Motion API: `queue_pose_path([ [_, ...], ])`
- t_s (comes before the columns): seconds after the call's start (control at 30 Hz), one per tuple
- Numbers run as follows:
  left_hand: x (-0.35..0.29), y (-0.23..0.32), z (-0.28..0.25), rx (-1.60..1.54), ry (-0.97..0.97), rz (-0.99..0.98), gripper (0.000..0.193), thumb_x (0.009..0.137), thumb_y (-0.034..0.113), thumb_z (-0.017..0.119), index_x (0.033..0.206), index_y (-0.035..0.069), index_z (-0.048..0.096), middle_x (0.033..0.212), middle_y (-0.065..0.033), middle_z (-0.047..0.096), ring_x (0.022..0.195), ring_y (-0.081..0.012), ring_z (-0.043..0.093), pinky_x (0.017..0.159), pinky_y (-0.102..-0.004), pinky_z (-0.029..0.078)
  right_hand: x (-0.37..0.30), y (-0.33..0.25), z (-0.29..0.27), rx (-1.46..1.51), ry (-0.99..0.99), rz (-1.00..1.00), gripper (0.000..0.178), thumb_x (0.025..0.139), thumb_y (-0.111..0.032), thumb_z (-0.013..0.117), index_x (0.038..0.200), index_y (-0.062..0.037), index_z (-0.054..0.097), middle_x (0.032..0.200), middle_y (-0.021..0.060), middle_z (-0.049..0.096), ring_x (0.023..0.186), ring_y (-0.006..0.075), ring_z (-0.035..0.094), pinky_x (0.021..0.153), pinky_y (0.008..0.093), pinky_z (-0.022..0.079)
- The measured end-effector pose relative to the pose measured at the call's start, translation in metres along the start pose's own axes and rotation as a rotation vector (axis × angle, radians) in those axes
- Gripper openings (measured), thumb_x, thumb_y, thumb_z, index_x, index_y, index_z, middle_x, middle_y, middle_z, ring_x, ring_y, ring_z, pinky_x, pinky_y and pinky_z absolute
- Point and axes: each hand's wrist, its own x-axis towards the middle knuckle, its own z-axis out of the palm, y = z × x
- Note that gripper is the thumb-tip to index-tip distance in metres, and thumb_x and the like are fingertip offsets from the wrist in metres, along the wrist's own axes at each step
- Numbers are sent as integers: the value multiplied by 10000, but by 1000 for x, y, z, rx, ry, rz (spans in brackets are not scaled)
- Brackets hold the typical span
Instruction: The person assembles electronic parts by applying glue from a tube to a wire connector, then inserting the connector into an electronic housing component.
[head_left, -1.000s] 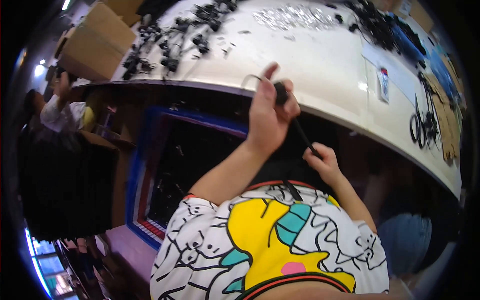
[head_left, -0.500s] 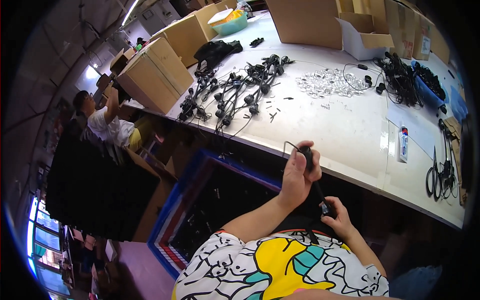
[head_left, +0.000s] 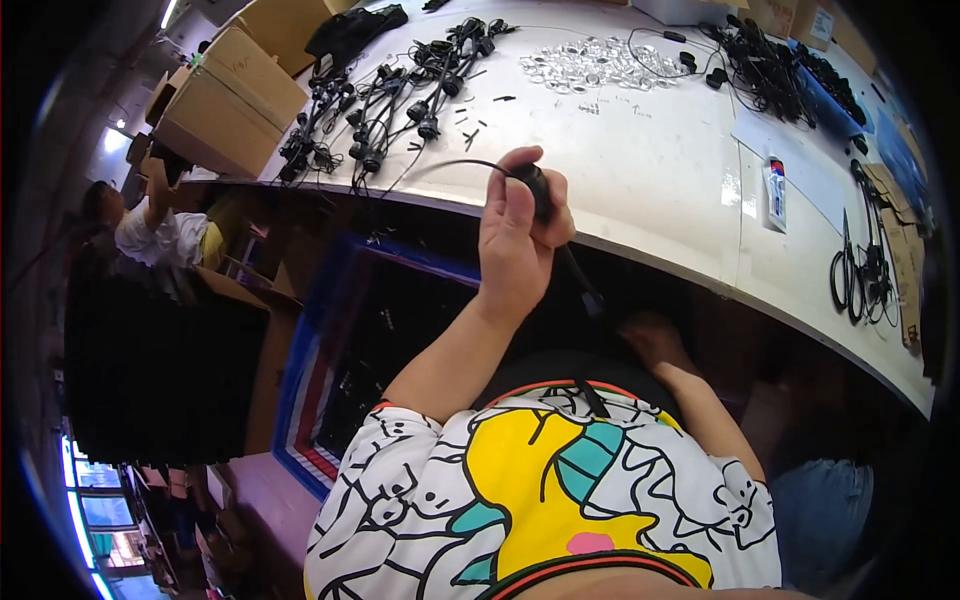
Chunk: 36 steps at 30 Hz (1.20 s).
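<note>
In my left hand, raised in front of the table edge, is a black gooseneck piece. My fingers and thumb close around its rounded head. From the head a thin black cable arcs away to the left, and a dark neck hangs below my palm to a thicker end. My right hand is lower, in shadow beneath the table edge, to the right of that end and apart from it. Its fingers are dim and blurred. On the table, several similar black pieces with cables lie in a heap at the left.
The white table holds many clear lens-like discs, a glue tube, scissors and a blue basin of black parts. Below is a blue-rimmed crate. Cardboard boxes and a seated person are at left.
The view has shifted, with the table higher in it. My left hand has moved up with the gooseneck piece. My right hand has come off its lower end.
</note>
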Motion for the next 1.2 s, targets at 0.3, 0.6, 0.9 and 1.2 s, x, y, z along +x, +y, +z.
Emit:
queue_pose_path([
  [0.3,-2,15,-11,2,14,5,435,867,411,441,1168,100,391,795,-47,446,533,-91,336,501,-225,281,-7,8,-1,-103,9,-28,137,746,-151,585,824,-53,639,899,125,600,861,299,561,762,366,456],
  [0.6,-10,1,-20,82,-74,-66,456,871,390,450,1185,66,380,791,-50,449,539,-93,339,503,-223,277,-23,-19,-37,-56,-122,196,254,769,-159,570,989,-33,593,983,154,587,911,322,552,808,374,442],
  [0.9,-57,-76,-7,125,-248,-377,315,864,112,478,1153,18,392,1058,-48,459,955,-89,446,828,-212,359,65,-121,-115,-90,433,-219,189,727,-174,629,870,-50,619,802,82,605,778,247,564,685,321,448],
  [1.2,-75,-87,-43,751,-476,-475,445,760,-24,562,1170,26,398,1060,-91,486,1036,-179,470,887,-286,381,55,-99,-81,5,215,-132,60,728,-122,631,761,-74,618,704,49,592,683,207,548,660,296,424],
])
